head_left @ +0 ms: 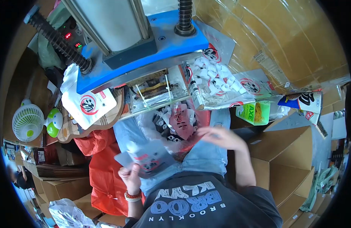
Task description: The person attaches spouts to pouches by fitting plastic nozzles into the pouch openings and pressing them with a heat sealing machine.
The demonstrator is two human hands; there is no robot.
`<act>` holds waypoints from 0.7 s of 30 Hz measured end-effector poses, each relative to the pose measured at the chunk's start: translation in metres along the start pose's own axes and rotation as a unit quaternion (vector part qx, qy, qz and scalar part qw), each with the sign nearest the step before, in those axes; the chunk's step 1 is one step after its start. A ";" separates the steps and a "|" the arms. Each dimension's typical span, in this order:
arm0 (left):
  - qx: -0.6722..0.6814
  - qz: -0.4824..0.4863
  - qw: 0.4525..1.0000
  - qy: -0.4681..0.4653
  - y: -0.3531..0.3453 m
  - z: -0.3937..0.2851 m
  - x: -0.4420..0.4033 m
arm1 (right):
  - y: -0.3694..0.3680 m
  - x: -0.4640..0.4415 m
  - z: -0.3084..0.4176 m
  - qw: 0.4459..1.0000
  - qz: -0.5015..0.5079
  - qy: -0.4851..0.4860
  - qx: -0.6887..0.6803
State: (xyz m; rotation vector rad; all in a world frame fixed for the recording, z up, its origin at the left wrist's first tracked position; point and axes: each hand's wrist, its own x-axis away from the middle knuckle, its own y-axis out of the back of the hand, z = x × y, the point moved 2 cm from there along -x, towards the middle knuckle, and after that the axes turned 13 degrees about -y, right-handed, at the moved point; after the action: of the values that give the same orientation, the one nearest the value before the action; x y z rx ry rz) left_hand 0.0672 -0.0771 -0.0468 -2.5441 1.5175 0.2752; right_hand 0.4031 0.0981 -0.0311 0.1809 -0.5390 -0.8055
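My left hand point(130, 175), with a beaded bracelet at the wrist, is closed on the edge of a translucent printed pouch point(154, 157) over my lap. Somewhat blurred, my right hand point(223, 137) has its fingers stretched toward an open plastic bag point(147, 127) on my lap; nothing shows in it. That bag holds small white and black parts and a reddish printed pouch point(182, 123). Beyond it stands a press with a blue plate point(171, 38). White spouts point(217, 76) lie heaped on plastic to its right.
A white pouch point(92, 106) lies left of the press, near a small fan point(28, 122). At the right are a green AXE box point(255, 113), a brush point(320, 129) and open cartons point(278, 152). Red plastic point(105, 178) hangs at the left.
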 end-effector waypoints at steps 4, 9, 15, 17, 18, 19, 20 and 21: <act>0.032 -0.107 0.993 0.023 0.019 0.005 -0.008 | 0.068 0.035 0.066 0.947 -0.303 0.080 -0.062; 0.040 -0.154 0.987 -0.009 0.010 0.007 -0.012 | 0.084 -0.065 0.057 0.870 -0.410 0.130 0.241; -0.048 -0.024 0.994 0.099 -0.048 0.004 -0.015 | 0.078 -0.080 0.048 0.889 -0.365 0.122 0.248; 0.010 0.024 0.989 0.148 -0.064 0.024 -0.017 | 0.078 -0.075 0.051 0.881 -0.399 0.108 0.229; 0.027 0.018 0.986 0.161 -0.077 0.017 -0.028 | 0.078 -0.074 0.053 0.878 -0.408 0.113 0.223; 0.045 0.013 0.983 0.175 -0.087 0.009 -0.041 | 0.078 -0.074 0.055 0.878 -0.409 0.115 0.223; 0.088 0.013 0.980 0.175 -0.088 0.014 -0.052 | 0.078 -0.074 0.055 0.871 -0.421 0.105 0.228; 0.102 0.012 0.977 0.188 -0.089 0.014 -0.067 | 0.077 -0.073 0.055 0.865 -0.433 0.095 0.234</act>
State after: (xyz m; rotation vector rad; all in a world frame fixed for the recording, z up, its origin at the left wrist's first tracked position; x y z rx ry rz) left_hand 0.1140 0.0249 -0.0398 -2.5106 1.5970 -0.3644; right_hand 0.3823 0.2067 0.0148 0.9973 -0.4474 -1.5006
